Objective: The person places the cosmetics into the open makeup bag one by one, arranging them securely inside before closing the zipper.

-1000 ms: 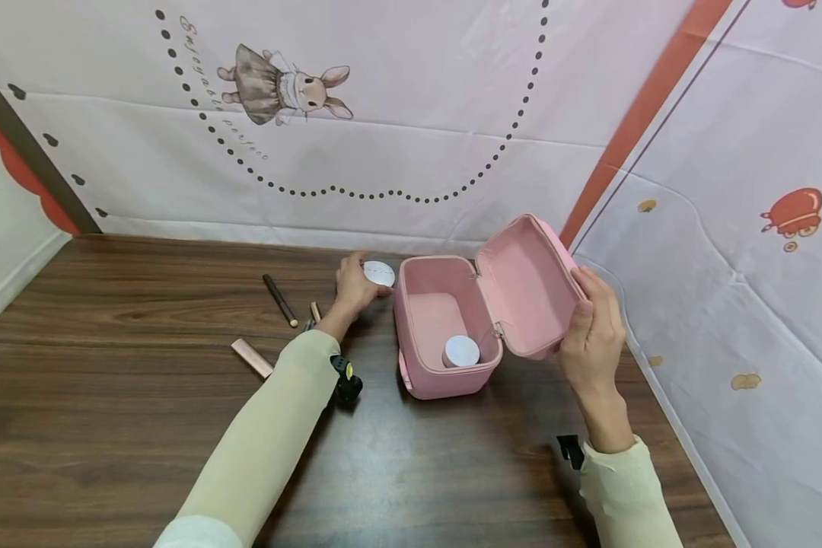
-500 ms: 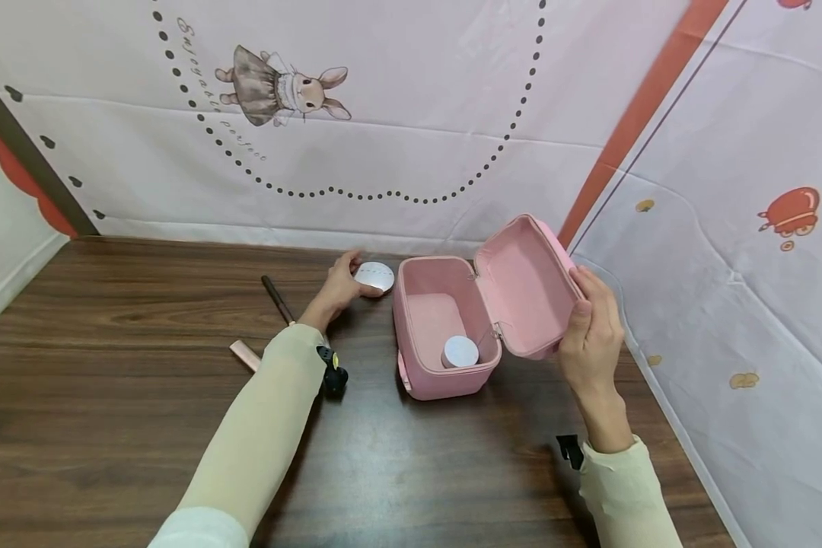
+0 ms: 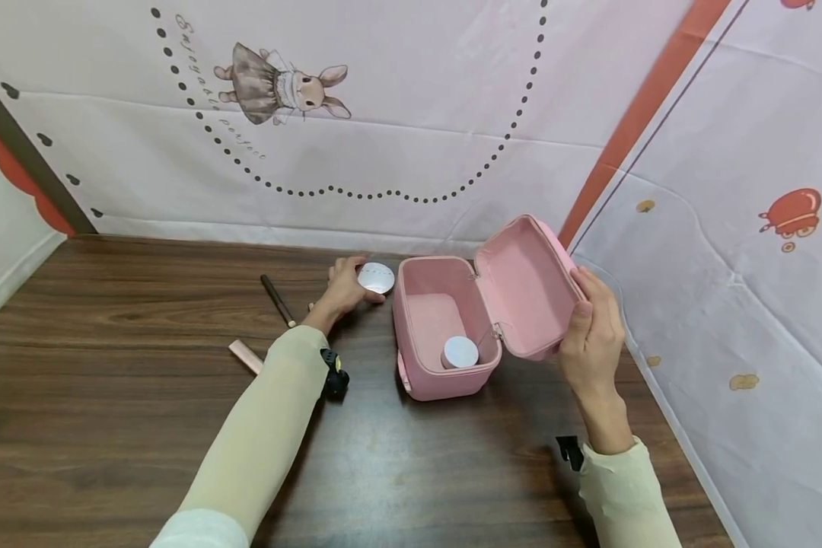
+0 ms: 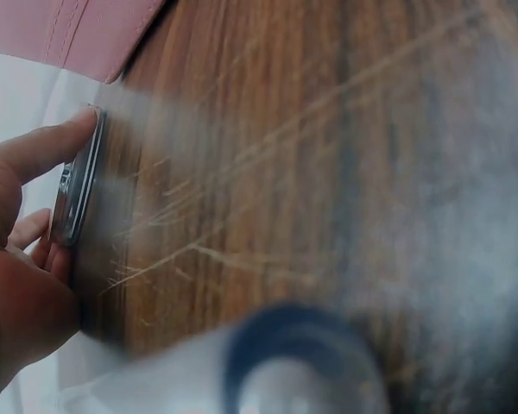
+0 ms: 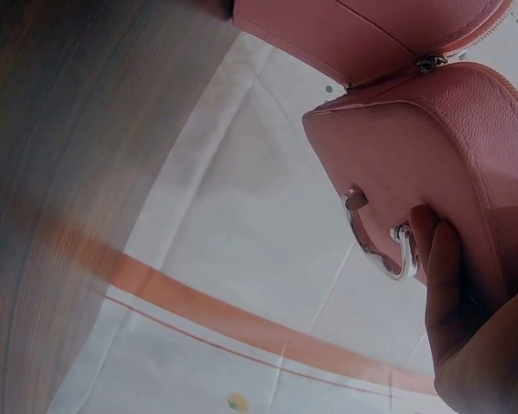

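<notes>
My left hand (image 3: 345, 285) pinches a round, flat, silvery-white compact (image 3: 377, 278) by its edge, thumb on the near side and fingers on the far side. In the left wrist view the compact (image 4: 79, 191) shows edge-on, thin and shiny, low over the wood. Just right of it stands a pink cosmetic case (image 3: 421, 377), lid swung up to the right. Inside, at the near end, sits a round white-topped jar (image 3: 460, 352). My right hand (image 3: 592, 335) grips the edge of the lid (image 3: 527, 285). The right wrist view shows the lid's outside with a metal-ringed handle (image 5: 363, 237).
Left of my left hand lie a dark pencil-like stick (image 3: 276, 299) and a pale pink flat bar (image 3: 245, 355), partly behind my sleeve. The wooden table (image 3: 109, 396) meets a printed cloth (image 3: 397, 91) at the back and right.
My left hand and the compact have shifted slightly left, away from the case, then a touch back right. The right hand and lid have stayed in place.
</notes>
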Available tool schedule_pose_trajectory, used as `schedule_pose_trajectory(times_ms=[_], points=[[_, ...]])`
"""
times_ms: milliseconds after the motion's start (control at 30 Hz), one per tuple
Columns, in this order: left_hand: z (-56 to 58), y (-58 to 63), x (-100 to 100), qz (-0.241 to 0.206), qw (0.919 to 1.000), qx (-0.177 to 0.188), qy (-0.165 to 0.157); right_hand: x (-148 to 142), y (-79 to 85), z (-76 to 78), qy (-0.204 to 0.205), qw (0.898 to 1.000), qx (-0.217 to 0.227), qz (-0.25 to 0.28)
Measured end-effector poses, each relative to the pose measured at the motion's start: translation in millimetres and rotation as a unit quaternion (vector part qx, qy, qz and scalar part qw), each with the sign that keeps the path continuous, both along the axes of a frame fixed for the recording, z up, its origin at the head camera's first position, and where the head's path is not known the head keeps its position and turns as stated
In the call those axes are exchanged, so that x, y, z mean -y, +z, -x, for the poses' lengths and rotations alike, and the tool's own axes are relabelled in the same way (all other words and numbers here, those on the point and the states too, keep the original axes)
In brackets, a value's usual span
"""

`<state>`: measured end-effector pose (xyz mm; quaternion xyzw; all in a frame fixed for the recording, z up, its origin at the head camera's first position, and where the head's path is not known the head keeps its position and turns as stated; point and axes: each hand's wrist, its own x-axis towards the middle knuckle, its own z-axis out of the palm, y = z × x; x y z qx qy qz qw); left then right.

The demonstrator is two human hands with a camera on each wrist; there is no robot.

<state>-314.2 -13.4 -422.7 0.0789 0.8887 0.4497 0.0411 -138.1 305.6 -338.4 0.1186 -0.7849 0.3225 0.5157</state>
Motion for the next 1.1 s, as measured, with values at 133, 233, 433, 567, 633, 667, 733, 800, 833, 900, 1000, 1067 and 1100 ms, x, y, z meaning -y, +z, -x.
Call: schedule_pose_trajectory(times_ms=[133,233,433,567,633,667,733,800,833,900,1000,1067,1100], points=[[-0.4,0.6,-0.6,0.022,0.9997,0.000,-0.008,-0.4,1.1,-0.4,-0.002,1.000,0.000,-0.004],[-1.0,0.6,0.3,0.027,0.9996,0.003,-0.009,0.7,1.2,-0.4,-0.003,1.000,0.002,-0.005],[-1.4,-0.2,1.5,0.013,0.9998,0.007,-0.011,0.3,1.2,-1.1,-0.004,1.000,0.005,-0.004],[-1.8,0.2,4.4,-0.010,0.9997,0.007,-0.023,0.0,1.6,-1.3,-0.002,1.000,0.005,-0.003],[-2.3,0.7,6.1,-0.019,0.9993,0.002,-0.031,-0.2,1.5,-1.4,-0.002,1.000,0.006,-0.002],[-2.3,1.3,6.7,-0.024,0.9991,-0.003,-0.034,-0.2,1.2,-1.3,-0.002,1.000,0.007,0.000],[-2.4,3.3,8.2,-0.036,0.9986,-0.009,-0.038,-0.3,0.8,-1.5,-0.001,1.000,0.008,0.000],[-2.7,7.5,9.8,-0.052,0.9976,-0.010,-0.044,-0.1,0.6,-1.5,-0.001,1.000,0.007,0.001],[-2.2,9.9,10.5,-0.067,0.9963,-0.011,-0.052,-0.1,0.5,-1.5,0.000,1.000,0.007,0.002],[-1.2,15.6,12.8,-0.083,0.9942,-0.015,-0.067,0.1,0.8,-1.6,0.000,1.000,0.006,0.002],[1.2,25.2,17.1,-0.121,0.9869,-0.030,-0.102,0.1,0.8,-1.1,0.000,1.000,0.006,0.004],[2.5,32.1,21.1,-0.132,0.9834,-0.045,-0.117,-0.1,1.1,-0.7,-0.002,1.000,0.007,0.002],[2.5,35.9,23.1,-0.137,0.9818,-0.048,-0.122,0.1,1.5,-0.6,-0.003,1.000,0.007,0.002]])
